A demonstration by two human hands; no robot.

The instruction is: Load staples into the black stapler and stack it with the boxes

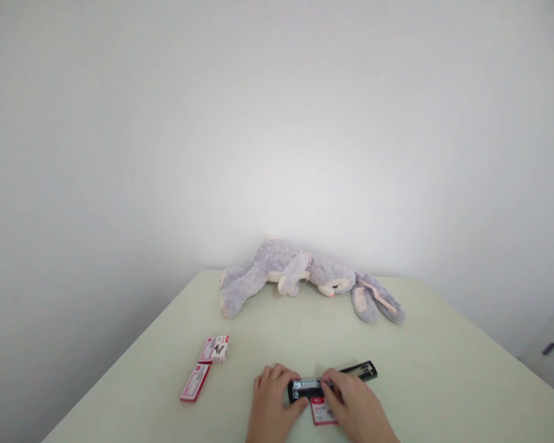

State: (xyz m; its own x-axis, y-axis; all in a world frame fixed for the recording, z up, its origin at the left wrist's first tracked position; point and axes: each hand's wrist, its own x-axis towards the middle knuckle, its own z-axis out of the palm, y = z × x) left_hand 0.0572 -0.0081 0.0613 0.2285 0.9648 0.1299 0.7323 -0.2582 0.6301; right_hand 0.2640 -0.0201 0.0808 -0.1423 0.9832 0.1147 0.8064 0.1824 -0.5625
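Observation:
A black stapler (307, 388) lies unfolded on the table, its metal channel facing up and its far arm stretching to the right. My left hand (273, 403) grips the stapler's left end between thumb and fingers. Over the middle of the stapler, my right hand (351, 403) is closed in a pinch at the metal channel; whatever is between its fingertips is hidden. A red-and-white staple box (322, 413) lies just in front of the stapler, partly covered by my right hand.
To the left lie two flat red-and-white boxes, a nearer box (195, 383) and a farther box (207, 349), with a small white box (220, 349) showing a stapler picture. A grey plush rabbit (286, 261) lies along the back of the pale table (143, 375), by the wall.

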